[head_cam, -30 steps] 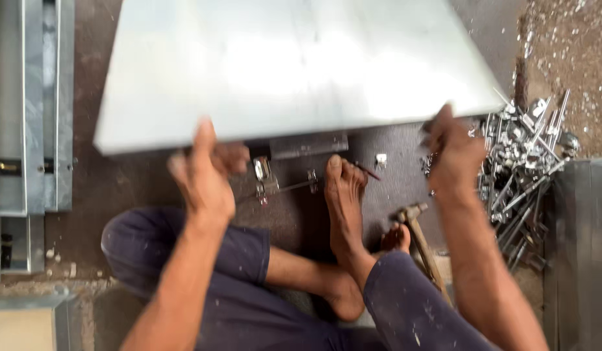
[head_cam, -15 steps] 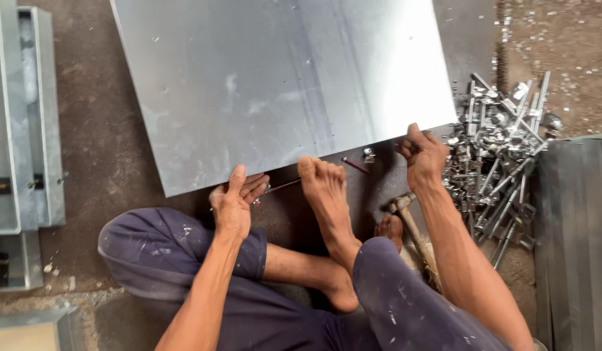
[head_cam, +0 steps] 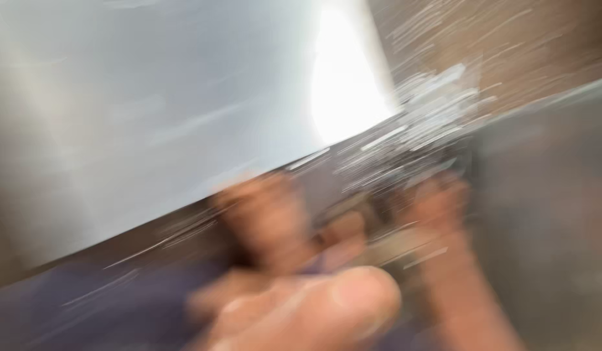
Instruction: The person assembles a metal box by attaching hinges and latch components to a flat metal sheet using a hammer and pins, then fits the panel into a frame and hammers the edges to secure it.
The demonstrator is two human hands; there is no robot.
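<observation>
Heavy blur; the grey metal sheet fills your upper view, glare at its corner; your right hand sits near its edge; grip can't be told.

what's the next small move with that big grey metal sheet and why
Probably pause and steady the view before shifting the large grey metal sheet. The picture is smeared by motion: the sheet's lower edge runs at a slant across the frame, a bright glare sits on it, and the right hand is only a blur near that edge. Its grip cannot be told, and the left hand cannot be made out.
</observation>
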